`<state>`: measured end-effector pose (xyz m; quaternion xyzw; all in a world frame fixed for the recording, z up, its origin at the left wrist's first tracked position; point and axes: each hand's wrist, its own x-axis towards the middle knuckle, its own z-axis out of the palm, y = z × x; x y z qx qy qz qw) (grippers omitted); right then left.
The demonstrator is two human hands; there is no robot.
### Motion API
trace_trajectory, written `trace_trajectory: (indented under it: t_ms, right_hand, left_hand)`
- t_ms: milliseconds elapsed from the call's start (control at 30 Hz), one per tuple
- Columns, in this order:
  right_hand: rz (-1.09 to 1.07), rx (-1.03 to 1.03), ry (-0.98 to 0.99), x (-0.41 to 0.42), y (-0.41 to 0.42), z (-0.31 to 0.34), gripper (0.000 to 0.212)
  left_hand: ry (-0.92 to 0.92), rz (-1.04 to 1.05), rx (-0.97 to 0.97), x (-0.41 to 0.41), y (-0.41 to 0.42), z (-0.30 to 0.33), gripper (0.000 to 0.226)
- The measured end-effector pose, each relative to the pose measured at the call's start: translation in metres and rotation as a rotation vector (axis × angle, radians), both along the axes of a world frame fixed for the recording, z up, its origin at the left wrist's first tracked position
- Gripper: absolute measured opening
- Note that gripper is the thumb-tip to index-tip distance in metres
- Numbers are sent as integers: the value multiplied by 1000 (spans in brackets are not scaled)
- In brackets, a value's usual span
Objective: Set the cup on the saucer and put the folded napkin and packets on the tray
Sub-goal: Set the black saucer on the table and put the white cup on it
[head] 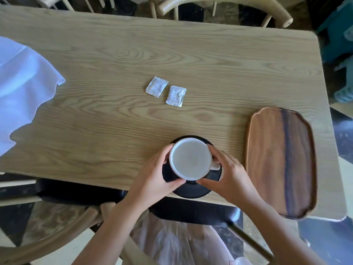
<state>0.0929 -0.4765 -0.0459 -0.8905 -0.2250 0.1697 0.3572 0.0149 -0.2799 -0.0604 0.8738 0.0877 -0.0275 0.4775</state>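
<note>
A white cup [190, 158] sits over the black saucer [193, 191] at the table's near edge, its handle pointing right. My left hand [154, 176] grips the cup's left side, thumb near its front rim. My right hand [229, 175] curls round the right side by the handle. Two white packets [156, 87] [176, 96] lie side by side in the middle of the table. A white cloth napkin [23, 88] lies unfolded and rumpled at the far left. The brown wooden tray [280, 161] lies empty to the right of the saucer.
The light wooden table [172, 50] has a rounded corner at the right, and the tray hangs slightly over its near edge. Wooden chairs [225, 4] stand at the far side, and another with a dark seat [76, 190] sits under me.
</note>
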Motion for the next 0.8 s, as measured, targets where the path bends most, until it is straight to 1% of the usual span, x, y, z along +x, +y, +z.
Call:
trace_trajectory:
  t_ms: [267, 300, 367, 433, 467, 533, 600, 667, 800]
  right_hand:
    - [19, -70, -31, -8, -2, -5, 85]
    - [27, -72, -24, -8, -3, -6, 86]
    - [38, -66, -4, -8, -5, -6, 85]
    - [-13, -43, -1, -7, -10, -4, 76]
    - [-57, -29, -14, -6, -13, -3, 67]
    - [-118, -12, -42, -5, -18, -1, 45]
    - [-121, 3, -55, -7, -19, 1, 33]
    - [-117, 5, -58, -8, -19, 2, 30]
    - [-117, 19, -70, -8, -20, 3, 29]
  left_hand:
    - [3, -1, 41, -6, -6, 0, 78]
    - [5, -4, 56, -7, -7, -1, 80]
    - [12, -17, 94, -10, -7, -2, 93]
    - [7, -30, 111, -13, -7, -3, 104]
    - [3, -30, 112, -13, -7, -2, 105]
    - [-12, -26, 102, -13, -6, -2, 100]
    - [-32, -7, 82, -11, -6, -1, 90]
    - [-7, 18, 68, -11, -7, 1, 85]
    - [-9, 8, 64, -15, -9, 0, 85]
